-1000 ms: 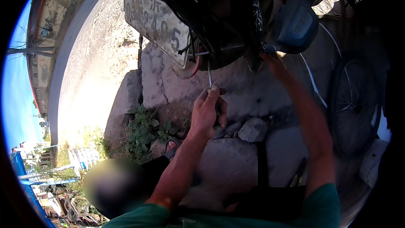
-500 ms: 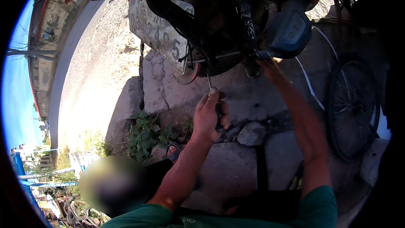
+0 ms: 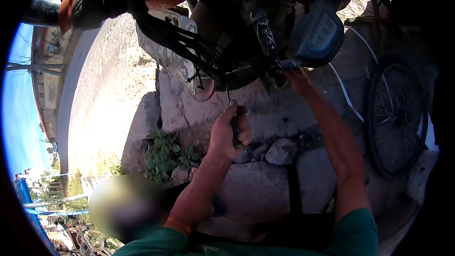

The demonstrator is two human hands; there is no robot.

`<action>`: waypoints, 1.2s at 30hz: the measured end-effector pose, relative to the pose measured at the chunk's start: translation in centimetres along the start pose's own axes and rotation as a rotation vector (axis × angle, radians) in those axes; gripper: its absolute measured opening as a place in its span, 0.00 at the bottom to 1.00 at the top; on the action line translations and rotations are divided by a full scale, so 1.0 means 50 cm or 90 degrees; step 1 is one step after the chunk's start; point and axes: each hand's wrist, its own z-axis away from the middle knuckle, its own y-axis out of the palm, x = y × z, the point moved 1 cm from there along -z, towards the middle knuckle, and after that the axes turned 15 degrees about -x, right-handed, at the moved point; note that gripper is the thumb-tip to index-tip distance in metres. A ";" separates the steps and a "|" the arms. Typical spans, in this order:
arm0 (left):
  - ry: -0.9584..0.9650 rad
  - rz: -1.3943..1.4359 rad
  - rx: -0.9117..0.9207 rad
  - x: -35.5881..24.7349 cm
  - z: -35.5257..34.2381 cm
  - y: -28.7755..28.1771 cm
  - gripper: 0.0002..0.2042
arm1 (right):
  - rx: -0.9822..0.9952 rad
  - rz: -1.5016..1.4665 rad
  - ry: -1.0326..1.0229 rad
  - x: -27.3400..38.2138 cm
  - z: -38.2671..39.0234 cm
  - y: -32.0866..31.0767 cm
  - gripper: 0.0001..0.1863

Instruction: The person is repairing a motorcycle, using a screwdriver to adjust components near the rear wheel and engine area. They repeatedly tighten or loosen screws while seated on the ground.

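Note:
My left hand (image 3: pixel 226 130) is closed around the dark handle of a screwdriver (image 3: pixel 229 96). Its metal shaft points up into the dark underside of a motorbike (image 3: pixel 246 64), where the tip is hidden. A bundle of black cables (image 3: pixel 187 42) hangs just above it, partly over a pale licence plate (image 3: pixel 163 54). My right hand (image 3: pixel 298 80) reaches up under a rounded blue part (image 3: pixel 317 42) of the motorbike, near a dark bar with white markings (image 3: pixel 266 38). The fingers of that hand are mostly out of sight.
A spoked wheel with a black tyre (image 3: pixel 397 118) stands at the right, beside a white strap (image 3: pixel 348 97). Stones (image 3: pixel 282 151) lie on the paved ground below my hands. Leafy weeds (image 3: pixel 163 156) grow at left, near another person (image 3: pixel 128 206). A sunlit road (image 3: pixel 104 90) runs beyond.
The motorbike parts and cables sit further left in view, and the plate is more covered. My left hand and the screwdriver have shifted slightly left; my right hand remains under the blue part.

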 end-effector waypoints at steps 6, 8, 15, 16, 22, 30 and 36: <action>-0.065 0.215 0.105 0.067 -0.016 0.098 0.11 | 0.022 0.307 -0.533 -0.014 -0.012 -0.031 0.18; -0.016 0.224 0.081 0.084 -0.026 0.132 0.11 | 0.028 0.316 -0.553 -0.012 -0.008 -0.020 0.17; 0.134 0.243 0.077 0.124 -0.093 0.196 0.14 | 0.005 0.093 -0.058 0.036 0.011 0.009 0.15; 0.151 0.220 0.058 0.129 -0.103 0.196 0.15 | -0.006 0.087 -0.044 0.039 0.011 0.009 0.16; 0.217 0.083 0.021 0.142 -0.150 0.178 0.16 | -0.025 -0.020 0.000 0.051 0.018 0.017 0.16; 0.260 -0.016 -0.083 0.148 -0.212 0.151 0.19 | -0.024 0.016 -0.019 0.049 0.013 0.036 0.15; 0.042 -0.404 0.035 0.059 -0.101 0.057 0.24 | -0.081 0.347 -0.466 -0.013 -0.002 -0.037 0.14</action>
